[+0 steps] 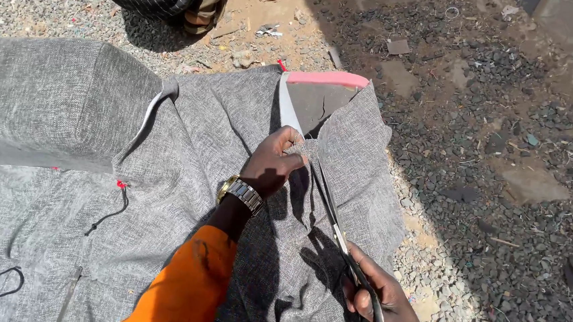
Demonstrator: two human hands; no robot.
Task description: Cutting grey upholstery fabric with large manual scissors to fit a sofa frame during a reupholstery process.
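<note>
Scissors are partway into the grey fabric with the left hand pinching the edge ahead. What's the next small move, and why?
Probably close the scissors for one more short snip toward the left hand. The blades sit along the slit in the grey fabric, the right hand grips the handles, and the left hand holds the edge taut just beyond the tips.

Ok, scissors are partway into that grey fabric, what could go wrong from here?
1. The left hand pinches the grey fabric right at the scissors tips, so fingers could get nicked.
2. The fabric lies loose and wrinkled, so the cut may wander.
3. The pink foam edge lies ahead of the blades and could be cut.
</note>
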